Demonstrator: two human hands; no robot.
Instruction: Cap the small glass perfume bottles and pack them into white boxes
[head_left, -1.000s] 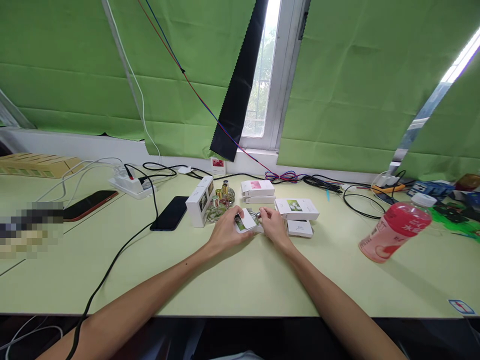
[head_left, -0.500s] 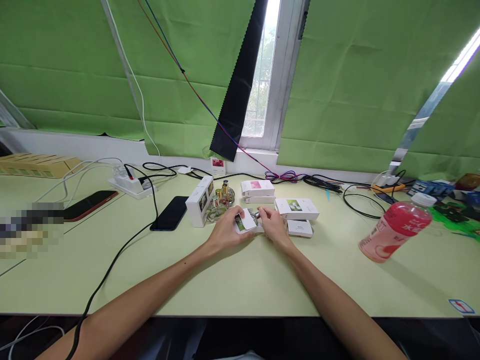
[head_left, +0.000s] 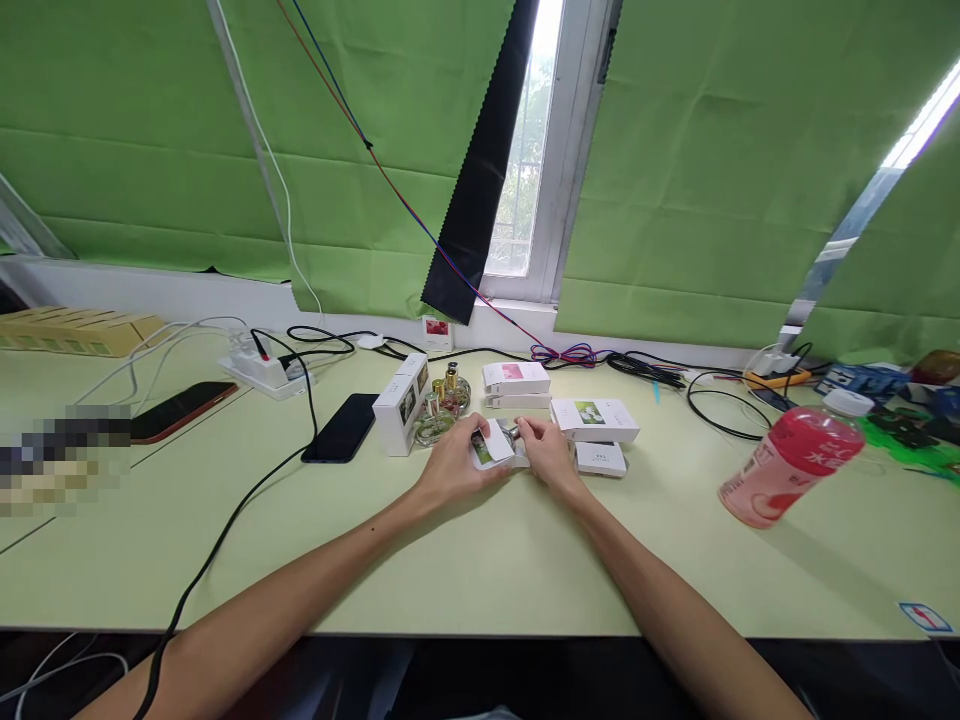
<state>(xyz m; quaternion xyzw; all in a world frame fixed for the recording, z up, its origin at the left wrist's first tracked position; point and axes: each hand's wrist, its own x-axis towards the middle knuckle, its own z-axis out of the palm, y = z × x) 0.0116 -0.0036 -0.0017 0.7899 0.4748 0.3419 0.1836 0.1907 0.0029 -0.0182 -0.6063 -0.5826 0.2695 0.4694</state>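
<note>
My left hand (head_left: 455, 462) is wrapped round a small white box (head_left: 491, 447) with a green flower picture, held low over the table. At the box's right end my right hand (head_left: 549, 449) pinches the silver cap of a small perfume bottle (head_left: 512, 433). The bottle's body is mostly hidden by the box and fingers, so how far inside it sits I cannot tell. Just left of the hands stand several glass perfume bottles (head_left: 433, 427) with gold and silver caps. Beside them a white box (head_left: 400, 403) stands on its edge.
Right of my hands lie stacked white boxes (head_left: 595, 418); behind them is a pink-pictured box (head_left: 516, 377). A black phone (head_left: 340, 428) lies left, near a black cable (head_left: 247, 500). A pink drink bottle (head_left: 791, 462) stands right. Cables and a power strip (head_left: 262, 372) run along the wall.
Both hands keep nearly the same place and grip on the box and bottle. The whole view has shifted very slightly.
</note>
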